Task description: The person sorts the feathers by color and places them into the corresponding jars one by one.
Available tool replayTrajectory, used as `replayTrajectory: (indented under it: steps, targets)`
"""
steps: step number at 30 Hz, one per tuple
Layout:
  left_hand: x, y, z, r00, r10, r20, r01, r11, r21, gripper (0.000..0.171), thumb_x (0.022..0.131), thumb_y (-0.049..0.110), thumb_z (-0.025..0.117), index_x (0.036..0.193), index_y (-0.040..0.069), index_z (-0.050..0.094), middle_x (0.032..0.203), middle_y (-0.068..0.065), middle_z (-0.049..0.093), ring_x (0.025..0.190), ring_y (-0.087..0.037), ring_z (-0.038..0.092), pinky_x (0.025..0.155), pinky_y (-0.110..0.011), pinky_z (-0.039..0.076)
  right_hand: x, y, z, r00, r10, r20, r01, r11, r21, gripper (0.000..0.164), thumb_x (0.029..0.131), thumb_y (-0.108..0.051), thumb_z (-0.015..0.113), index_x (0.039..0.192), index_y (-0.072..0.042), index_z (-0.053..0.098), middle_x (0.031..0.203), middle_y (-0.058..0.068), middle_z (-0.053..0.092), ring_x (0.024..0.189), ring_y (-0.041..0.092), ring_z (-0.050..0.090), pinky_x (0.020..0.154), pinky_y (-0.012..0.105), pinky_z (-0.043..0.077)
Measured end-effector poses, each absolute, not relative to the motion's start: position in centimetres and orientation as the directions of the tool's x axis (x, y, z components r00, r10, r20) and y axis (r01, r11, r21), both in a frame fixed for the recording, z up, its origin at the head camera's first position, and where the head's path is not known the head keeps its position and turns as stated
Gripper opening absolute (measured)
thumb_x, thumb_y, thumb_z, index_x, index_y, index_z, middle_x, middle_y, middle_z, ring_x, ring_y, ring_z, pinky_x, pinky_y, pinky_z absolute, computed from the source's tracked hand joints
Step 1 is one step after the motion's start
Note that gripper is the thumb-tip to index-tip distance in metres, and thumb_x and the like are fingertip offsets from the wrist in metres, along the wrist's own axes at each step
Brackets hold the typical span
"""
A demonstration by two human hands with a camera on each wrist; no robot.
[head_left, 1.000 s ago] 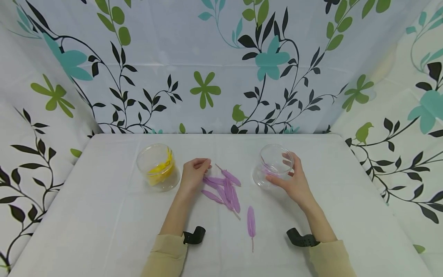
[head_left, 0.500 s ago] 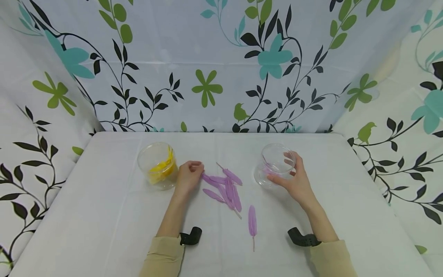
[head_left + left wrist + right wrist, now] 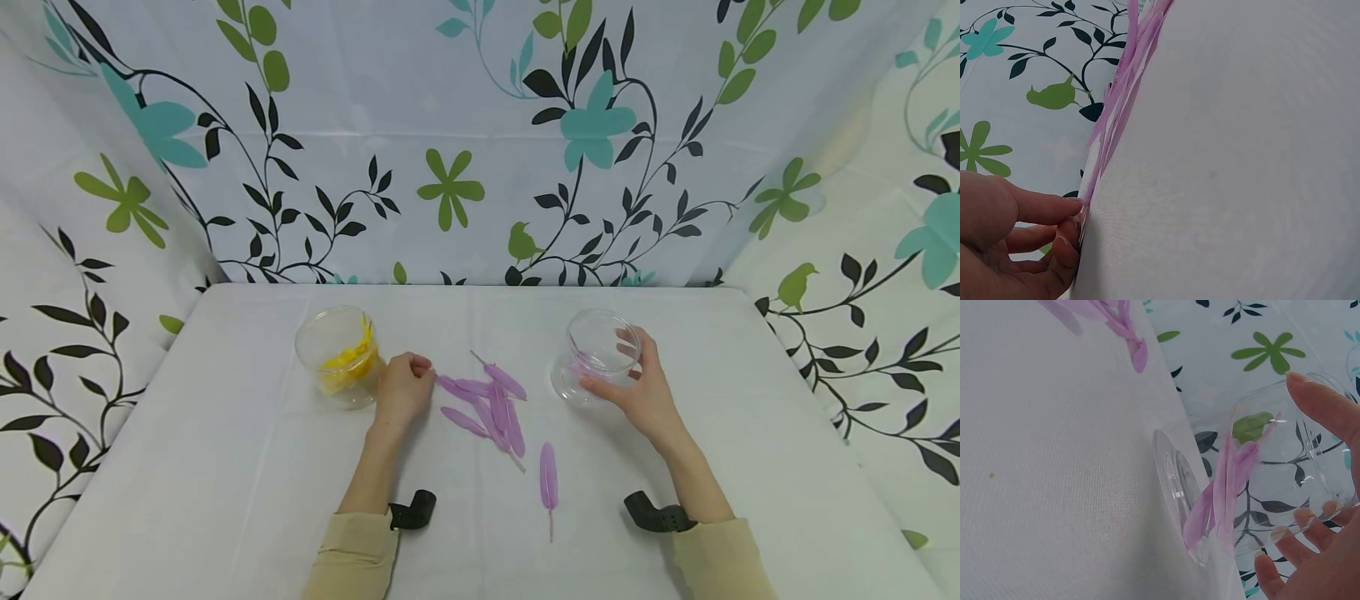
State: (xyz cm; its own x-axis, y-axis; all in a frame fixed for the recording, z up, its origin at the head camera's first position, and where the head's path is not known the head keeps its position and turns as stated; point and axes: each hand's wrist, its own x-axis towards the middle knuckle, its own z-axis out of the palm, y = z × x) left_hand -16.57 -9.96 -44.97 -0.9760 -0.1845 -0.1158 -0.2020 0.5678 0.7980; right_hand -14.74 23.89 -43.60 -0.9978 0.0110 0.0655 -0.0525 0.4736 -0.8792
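Note:
My left hand (image 3: pixel 406 388) is at the left end of a loose pile of purple feathers (image 3: pixel 497 408) on the white table. In the left wrist view, its thumb and finger pinch the end of a feather (image 3: pixel 1121 106). My right hand (image 3: pixel 640 392) grips a clear glass jar (image 3: pixel 566 383) from its right side, thumb in front and fingers behind. The jar stands upright on the table. In the right wrist view, a few purple feathers (image 3: pixel 1225 487) show inside it. One single feather (image 3: pixel 549 475) lies apart, nearer to me.
Left of my left hand stands a second clear glass jar (image 3: pixel 307 346) holding yellow feathers (image 3: pixel 351 367). It is very close to that hand. A patterned curtain (image 3: pixel 337 125) hangs behind the white table (image 3: pixel 187 467) and along its sides.
My left hand has moved left, toward the jar with yellow feathers, and a feather's end has shifted left with it. The right hand stays on its jar.

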Motion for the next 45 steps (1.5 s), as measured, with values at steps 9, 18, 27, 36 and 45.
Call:
replayTrajectory:
  steps: [9,18,27,36,45]
  targets:
    - [-16.5,-9.9,-44.9,-0.989,-0.136,-0.063,-0.136,0.641,0.756,0.008,0.089,0.011,0.073,0.091,0.003,0.075,0.080,-0.008,0.065,0.077,-0.023,0.056,0.072,-0.033,0.044,-14.7,23.9,-43.5,-0.997,0.012,0.070,-0.056,0.471,-0.880,0.104,0.079,-0.034,0.086,0.155,-0.015,0.018,0.157,0.012,0.034,0.145,0.031,0.031,0.112,0.059,0.031]
    - [-16.4,-9.6,-44.8,-0.990,-0.113,-0.079,-0.134,0.661,0.739,0.005,0.087,0.009,0.076,0.085,0.004,0.075,0.082,-0.008,0.064,0.079,-0.022,0.055,0.073,-0.034,0.044,-14.7,24.0,-43.7,-0.998,0.010,0.067,-0.054,0.474,-0.879,0.104,0.079,-0.034,0.085,0.156,-0.014,0.017,0.158,0.012,0.033,0.145,0.032,0.031,0.113,0.060,0.030]
    - [-16.2,-9.2,-44.8,-0.996,-0.071,-0.057,-0.090,0.686,0.722,0.010,0.090,0.014,0.073,0.090,0.004,0.076,0.095,-0.015,0.065,0.103,-0.036,0.050,0.090,-0.046,0.039,-14.7,24.0,-43.6,-0.998,0.010,0.063,-0.050,0.475,-0.878,0.104,0.080,-0.035,0.085,0.156,-0.014,0.017,0.158,0.012,0.033,0.146,0.032,0.030,0.113,0.061,0.030]
    - [-16.3,-8.9,-43.5,-0.995,-0.013,-0.102,-0.088,0.629,0.772,0.019,0.095,0.024,0.069,0.100,0.007,0.073,0.095,-0.008,0.072,0.093,-0.027,0.062,0.087,-0.043,0.049,-14.7,24.0,-43.4,-0.998,0.013,0.066,-0.052,0.475,-0.879,0.104,0.079,-0.035,0.085,0.156,-0.015,0.018,0.158,0.011,0.033,0.146,0.032,0.031,0.113,0.060,0.031]
    - [-16.2,-7.0,-41.3,-0.995,0.087,-0.039,0.018,0.570,0.822,0.025,0.095,0.033,0.069,0.100,0.009,0.073,0.090,-0.003,0.068,0.084,-0.020,0.057,0.071,-0.029,0.045,-14.7,23.9,-43.5,-0.998,0.007,0.069,-0.057,0.470,-0.881,0.104,0.079,-0.035,0.085,0.156,-0.015,0.018,0.158,0.010,0.033,0.145,0.031,0.031,0.113,0.058,0.031]
